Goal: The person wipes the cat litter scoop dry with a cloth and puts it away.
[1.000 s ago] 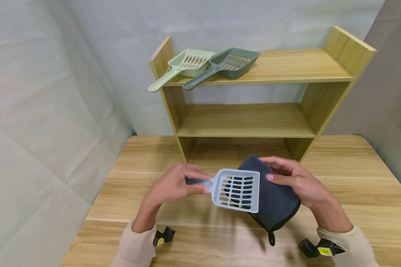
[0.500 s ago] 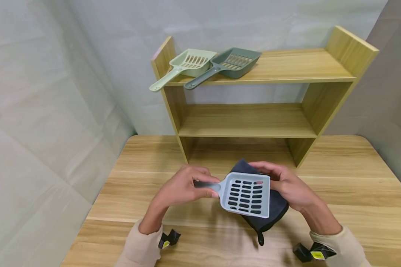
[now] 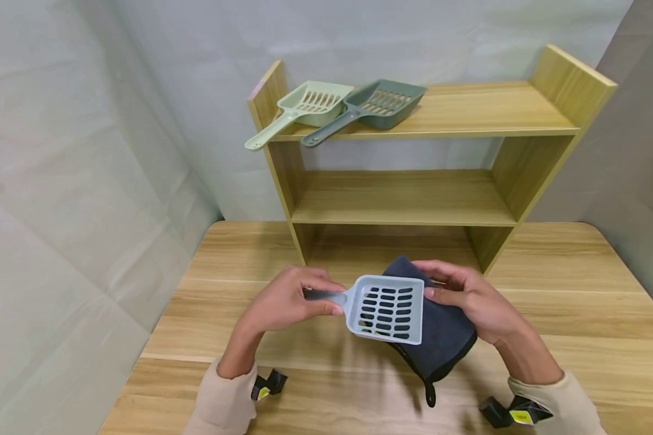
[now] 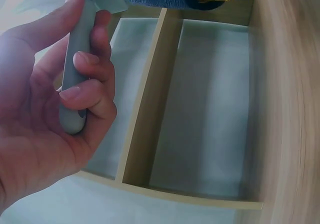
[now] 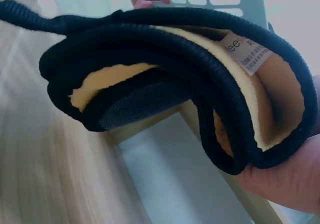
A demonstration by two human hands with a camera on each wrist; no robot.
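Note:
My left hand (image 3: 291, 300) grips the handle of a light grey litter scoop (image 3: 350, 314), its slotted pan facing up over the table. In the left wrist view the fingers (image 4: 87, 94) curl round that handle. My right hand (image 3: 479, 299) holds a dark blue cloth mitt (image 3: 448, 332) behind and right of the pan, which hides part of it. In the right wrist view the folded mitt (image 5: 145, 39) shows black-bound edges, a yellow lining, a white label (image 5: 248, 51) and a hanging loop. Cloth and pan overlap; the head view does not settle whether they touch.
A wooden shelf unit (image 3: 408, 196) stands at the back of the wood-grain table (image 3: 207, 314). On its top board lie a pale green litter scoop (image 3: 272, 130) and a dark green-grey one (image 3: 332, 128), handles over the front edge. Light sheeting (image 3: 87, 151) hangs around.
The grey scoop and left hand shifted right across the mitt, then back left. The right hand brought the mitt left, then slightly right again. The shelved scoops stayed put.

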